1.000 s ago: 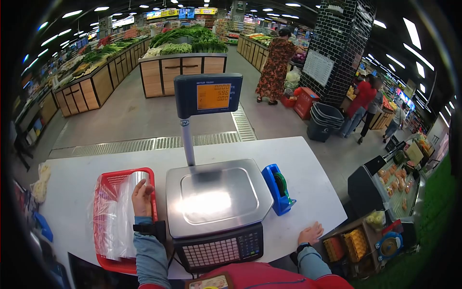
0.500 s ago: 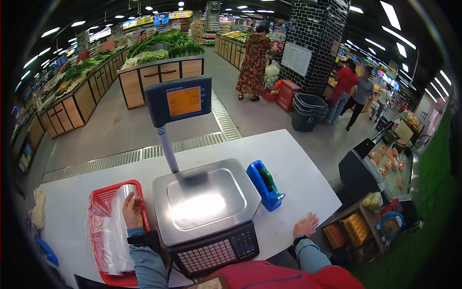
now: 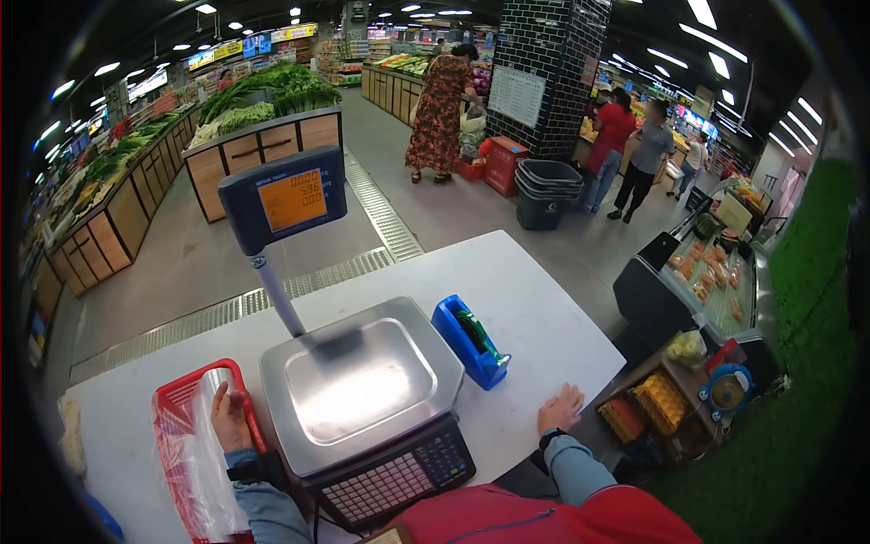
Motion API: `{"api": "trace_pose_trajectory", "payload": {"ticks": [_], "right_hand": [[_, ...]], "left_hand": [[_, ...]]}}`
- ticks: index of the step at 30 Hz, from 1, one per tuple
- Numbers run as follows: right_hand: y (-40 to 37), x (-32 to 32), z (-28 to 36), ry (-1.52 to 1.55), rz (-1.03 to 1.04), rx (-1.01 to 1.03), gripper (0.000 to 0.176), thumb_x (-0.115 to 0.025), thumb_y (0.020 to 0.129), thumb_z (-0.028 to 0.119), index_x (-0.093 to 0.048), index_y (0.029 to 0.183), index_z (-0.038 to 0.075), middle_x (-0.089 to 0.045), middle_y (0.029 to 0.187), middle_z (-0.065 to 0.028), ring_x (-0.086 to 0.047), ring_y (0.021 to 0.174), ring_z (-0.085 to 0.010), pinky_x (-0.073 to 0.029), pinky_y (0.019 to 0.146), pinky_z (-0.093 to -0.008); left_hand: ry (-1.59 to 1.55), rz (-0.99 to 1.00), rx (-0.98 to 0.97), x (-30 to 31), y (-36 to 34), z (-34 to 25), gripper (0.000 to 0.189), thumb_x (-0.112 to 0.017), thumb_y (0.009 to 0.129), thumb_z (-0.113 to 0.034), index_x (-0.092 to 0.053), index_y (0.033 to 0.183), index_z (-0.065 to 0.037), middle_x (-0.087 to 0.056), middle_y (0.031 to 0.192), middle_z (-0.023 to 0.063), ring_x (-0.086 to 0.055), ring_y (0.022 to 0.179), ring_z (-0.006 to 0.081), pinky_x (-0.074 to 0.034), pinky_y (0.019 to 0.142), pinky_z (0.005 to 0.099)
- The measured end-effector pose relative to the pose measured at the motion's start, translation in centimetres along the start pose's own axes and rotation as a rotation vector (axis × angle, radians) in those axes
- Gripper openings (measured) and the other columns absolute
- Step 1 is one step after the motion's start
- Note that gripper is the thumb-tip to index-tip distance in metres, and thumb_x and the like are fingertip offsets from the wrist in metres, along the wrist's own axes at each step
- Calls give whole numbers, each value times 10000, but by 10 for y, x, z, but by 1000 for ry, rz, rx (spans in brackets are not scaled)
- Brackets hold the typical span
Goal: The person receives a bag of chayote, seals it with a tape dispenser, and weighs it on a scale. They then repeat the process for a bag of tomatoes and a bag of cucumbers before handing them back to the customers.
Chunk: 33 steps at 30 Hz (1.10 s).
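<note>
My left hand [image 3: 232, 419] lies over the right side of a red plastic basket [image 3: 237, 370], touching a roll of clear plastic bags [image 3: 201, 462] inside it. Its fingers are loosely bent and apart, with nothing gripped. My right hand [image 3: 561, 408] rests on the white tabletop [image 3: 517, 299] near its right edge, fingers spread and holding nothing. Between my hands stands a weighing scale with a bare steel pan [image 3: 362, 381], a keypad [image 3: 390, 485] and a lit orange display [image 3: 292, 199] on a post. Right of the pan is a blue tape dispenser [image 3: 471, 343] with green tape.
Vegetable stands [image 3: 263, 150] line the floor ahead. Stacked dark bins [image 3: 547, 195] and a red box [image 3: 505, 168] stand by a black tiled pillar [image 3: 553, 82]. Several people are beyond the table. A chilled case [image 3: 662, 281] and a shelf with yellow packs [image 3: 664, 405] are at right.
My view has turned slightly right, so the table and scale appear further left. Both hands keep their places. A person in grey at the back has shifted stance.
</note>
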State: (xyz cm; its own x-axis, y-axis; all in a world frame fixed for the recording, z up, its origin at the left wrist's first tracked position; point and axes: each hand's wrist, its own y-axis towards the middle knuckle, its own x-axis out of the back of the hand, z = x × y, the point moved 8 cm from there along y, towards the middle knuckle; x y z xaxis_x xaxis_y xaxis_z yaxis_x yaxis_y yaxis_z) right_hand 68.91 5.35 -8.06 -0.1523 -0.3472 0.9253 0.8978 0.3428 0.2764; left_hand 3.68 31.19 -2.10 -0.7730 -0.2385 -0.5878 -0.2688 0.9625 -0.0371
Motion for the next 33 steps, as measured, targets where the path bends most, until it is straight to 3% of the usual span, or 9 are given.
{"api": "trace_pose_trajectory", "payload": {"ticks": [11, 33], "right_hand": [[-1, 4, 6, 29, -6, 20, 458, -476, 802, 155, -413, 1254, 121, -326, 1344, -88, -218, 1296, -303, -320, 910, -578], [-1, 4, 6, 17, -6, 19, 467, -486, 797, 156, -408, 1257, 127, -327, 1339, -90, -224, 1288, -307, -318, 910, -561]], "left_hand": [[13, 26, -25, 4, 3, 0, 269, -469, 882, -80, -522, 1137, -11, -614, 870, 82, -589, 798, 153, -476, 784, 276], [28, 10, -27, 1, 0, -2, 277, -475, 881, -78, -518, 1148, -15, -617, 890, 76, -595, 810, 143, -479, 788, 262]]}}
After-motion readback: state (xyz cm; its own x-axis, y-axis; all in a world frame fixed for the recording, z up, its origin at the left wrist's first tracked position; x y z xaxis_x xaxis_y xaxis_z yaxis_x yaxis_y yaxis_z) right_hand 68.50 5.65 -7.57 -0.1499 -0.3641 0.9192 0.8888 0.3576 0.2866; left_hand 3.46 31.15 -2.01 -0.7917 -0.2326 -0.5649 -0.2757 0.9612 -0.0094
